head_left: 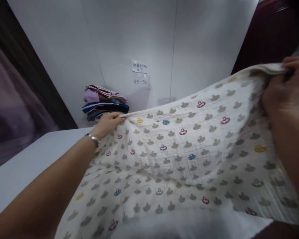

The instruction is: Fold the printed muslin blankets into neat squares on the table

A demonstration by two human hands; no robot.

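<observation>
You have a white cloth (164,146) stretched up in front of you between your two hands, its top edge slanting upward from your left hand to your right. Gray mushroom-like shapes are printed over it, with a few in red, blue, yellow and green. Your left hand (109,122) is closed in a pinch on the cloth's top left corner area, thumb and fingers pressed together on the hem. A silvery band (93,139) circles that wrist, just beside the cloth's left edge. Your right hand (286,86) is curled around the cloth's raised right end and grips it; that side is blurred, so you cannot tell exactly how each finger lies. Between your hands the cloth sags in soft folds, and its lower part spreads toward you.

Beyond the cloth's top edge, near your left hand, a stack of folded clothes (106,103) sits against the white wall (129,30). Two paper labels (140,66) are on that wall above the cloth, the lower one reading "45-50". Left of the cloth you see a white table (40,149), with a pinkish curtain (12,113) farther out.
</observation>
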